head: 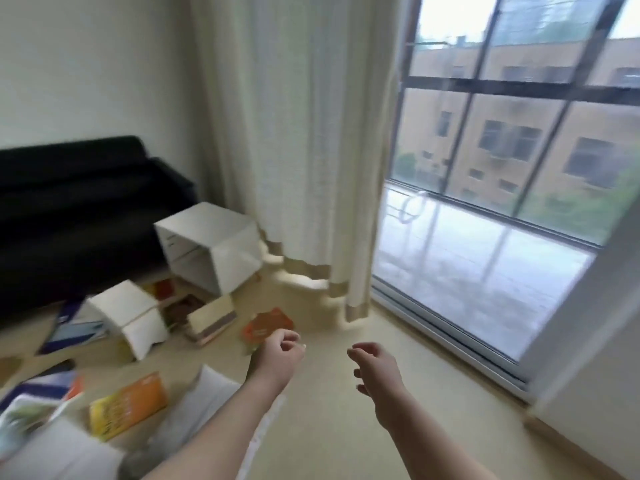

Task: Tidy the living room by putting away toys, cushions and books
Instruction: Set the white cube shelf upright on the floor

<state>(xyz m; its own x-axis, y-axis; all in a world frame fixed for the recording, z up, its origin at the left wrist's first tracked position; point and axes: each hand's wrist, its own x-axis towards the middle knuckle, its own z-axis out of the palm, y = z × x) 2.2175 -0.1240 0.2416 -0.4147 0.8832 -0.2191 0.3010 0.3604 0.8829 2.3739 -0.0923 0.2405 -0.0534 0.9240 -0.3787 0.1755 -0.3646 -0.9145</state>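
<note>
Both arms are held out low over the pale floor (pixel 329 427). The left hand (pixel 280 355) is seen above the near edge of an orange-red book (pixel 266 325), its fingers (pixel 289 337) loosely curled with nothing held. The right hand (pixel 375 370), well apart from any book, is likewise slack and curled round nothing. Whether the left hand touches the book cannot be told through the blur.

A strip of floor is left free between the hands and the window's bottom track (pixel 450 336), bounded ahead by the curtain hem (pixel 304 270). To the left the room is closed in by a black sofa (pixel 69 202) and one white cube cabinet (pixel 211 244) set at the sofa's end, just beside the curtain.

Books are scattered over the floor on the left. Besides the orange-red one, one yellow-and-orange book (pixel 128 407) lies near the left forearm and one thick pale book (pixel 211 320) lies before the cabinet. A heap with blue covers (pixel 69 327), perhaps three books, is too smeared to be counted. One tipped white box (pixel 131 317) lies among them, and one white cushion-like thing (pixel 207 400) is partly covered by the left forearm.
</note>
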